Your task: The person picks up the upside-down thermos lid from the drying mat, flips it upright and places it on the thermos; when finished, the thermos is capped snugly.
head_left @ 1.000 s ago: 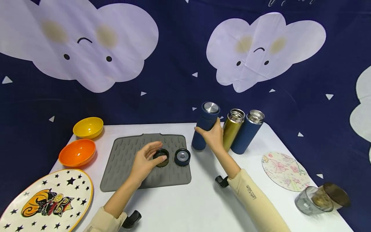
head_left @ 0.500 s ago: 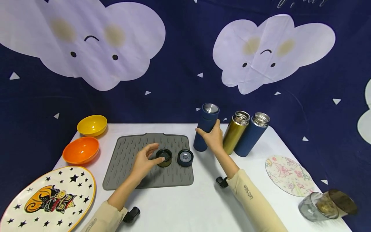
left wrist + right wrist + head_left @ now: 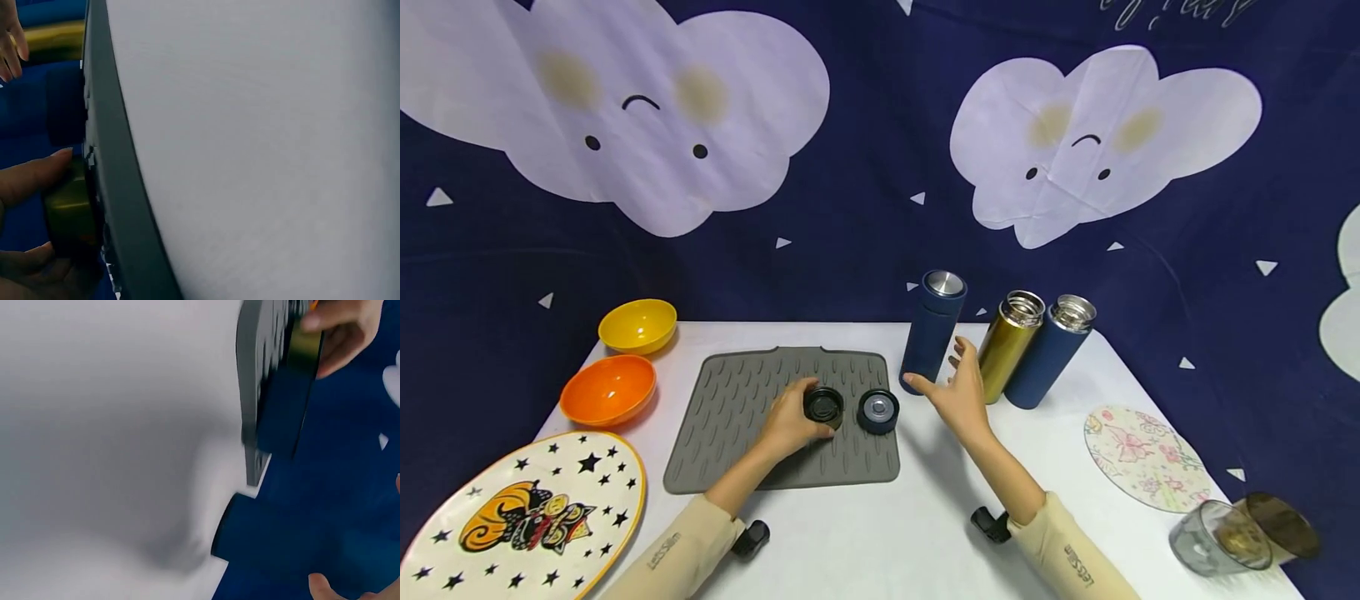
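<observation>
On the grey drying mat (image 3: 730, 425), my left hand (image 3: 788, 425) holds a round gold bottle lid (image 3: 824, 407), black inside. The left wrist view shows the thumb on one side of the gold lid (image 3: 70, 206) and fingers on the other. A dark blue lid (image 3: 878, 412), inner side up, lies just right of it on the mat. My right hand (image 3: 958, 402), thumb and fingers spread, is beside a capped blue vacuum flask (image 3: 931, 333) that stands upright. Right of that hand stand an uncapped gold flask (image 3: 1009, 354) and an uncapped blue flask (image 3: 1045, 358).
Yellow (image 3: 638, 327) and orange bowls (image 3: 608, 390) stand at the left, behind a large star-patterned plate (image 3: 587, 517). To the right lie a flowered round mat (image 3: 1142, 454) and two glasses, one clear grey (image 3: 1206, 542) and one brown (image 3: 1281, 525). A cloud-print cloth (image 3: 880, 167) hangs behind.
My right hand has let go of the capped blue flask and drawn back toward me. My left hand has closed its thumb and fingers round the gold lid.
</observation>
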### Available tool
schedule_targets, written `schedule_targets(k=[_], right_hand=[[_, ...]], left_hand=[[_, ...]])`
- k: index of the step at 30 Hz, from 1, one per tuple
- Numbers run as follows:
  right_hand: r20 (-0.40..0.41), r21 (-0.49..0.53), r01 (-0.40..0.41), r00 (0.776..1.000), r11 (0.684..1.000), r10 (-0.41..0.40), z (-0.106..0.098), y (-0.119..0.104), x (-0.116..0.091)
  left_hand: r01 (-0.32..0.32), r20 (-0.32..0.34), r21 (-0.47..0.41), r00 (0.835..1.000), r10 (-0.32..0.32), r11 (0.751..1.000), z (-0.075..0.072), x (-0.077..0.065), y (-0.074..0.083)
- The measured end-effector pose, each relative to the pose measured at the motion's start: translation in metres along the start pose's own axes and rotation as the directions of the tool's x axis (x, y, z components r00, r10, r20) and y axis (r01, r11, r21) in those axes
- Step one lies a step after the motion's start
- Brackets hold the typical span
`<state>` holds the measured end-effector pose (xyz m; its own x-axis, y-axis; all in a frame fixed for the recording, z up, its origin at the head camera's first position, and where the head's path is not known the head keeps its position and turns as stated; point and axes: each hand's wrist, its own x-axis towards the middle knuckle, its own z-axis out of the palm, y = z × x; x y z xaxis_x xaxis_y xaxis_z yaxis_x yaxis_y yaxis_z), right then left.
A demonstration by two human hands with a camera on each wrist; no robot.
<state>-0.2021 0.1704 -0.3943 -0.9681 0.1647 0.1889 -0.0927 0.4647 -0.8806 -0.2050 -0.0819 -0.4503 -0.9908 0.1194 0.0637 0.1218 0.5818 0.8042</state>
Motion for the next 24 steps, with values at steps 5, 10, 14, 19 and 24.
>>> schedule_targets(k=[5,10,14,19,24], right_hand=[[0.09,0.055,-0.021,0.996,0.998,0.015,0.003,-0.002,-0.03],[0.217,0.099,-0.051,0.976,0.994,0.028,0.009,-0.005,-0.05],[0.359,0.172,-0.103,0.933,0.98,0.035,0.015,-0.01,-0.061],[0.542,0.261,-0.218,0.839,0.941,0.044,0.021,-0.013,-0.073],[0.642,0.412,-0.363,0.767,0.836,0.016,0.024,-0.017,-0.08]], left_hand=[[-0.02,-0.043,0.047,0.999,0.022,0.999,0.002,0.0,0.0],[-0.08,-0.112,0.0,0.991,0.079,0.997,-0.003,-0.016,0.01],[-0.131,-0.141,-0.027,0.982,0.126,0.991,-0.006,-0.037,0.021],[-0.19,-0.134,-0.063,0.974,0.18,0.98,-0.007,-0.064,0.037],[-0.282,-0.15,-0.079,0.952,0.268,0.956,-0.008,-0.083,0.051]])
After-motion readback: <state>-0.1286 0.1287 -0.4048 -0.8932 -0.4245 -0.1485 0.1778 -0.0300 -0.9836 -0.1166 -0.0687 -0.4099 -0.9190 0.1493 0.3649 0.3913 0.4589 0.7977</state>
